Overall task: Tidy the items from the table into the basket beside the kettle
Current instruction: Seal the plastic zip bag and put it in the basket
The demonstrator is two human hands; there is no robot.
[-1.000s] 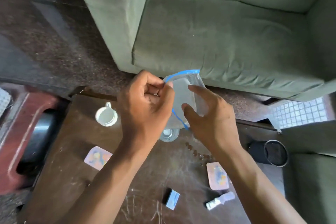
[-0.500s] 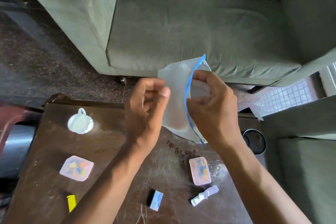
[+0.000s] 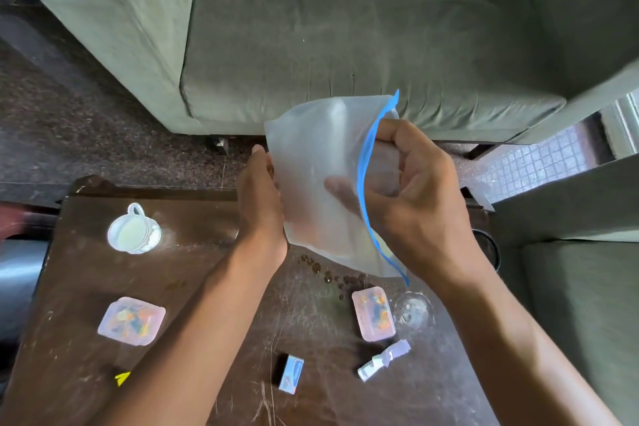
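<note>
Both hands hold a clear zip bag [image 3: 318, 183] up above the far edge of the dark wooden table [image 3: 214, 287], in front of a green sofa [image 3: 345, 28]. The right hand [image 3: 422, 204] grips the bag at its blue zip strip [image 3: 364, 190] — fingers curled round the open mouth, with the thumb showing through the plastic from inside. The left hand [image 3: 261, 197] lies flat along the bag's left edge, fingers together and straight, touching the plastic; whether it pinches the bag cannot be told.

On the table below, a white cup [image 3: 133, 230] stands at the far left. A pink lidded box [image 3: 131, 321] lies nearer on the left, and a second pink box [image 3: 374, 314] lies right of centre, just beside a clear round lid [image 3: 415, 311]. A trail of small dark beads [image 3: 332, 275] runs between the bag and that second box. Nearer still sit a small blue-and-white carton [image 3: 291, 373] and a small white bottle [image 3: 382, 360] lying on its side, well apart from a yellow scrap [image 3: 122, 378] at the near left. A dark round bin [image 3: 489, 249] stands off the table's right edge — partly hidden by the right wrist.
</note>
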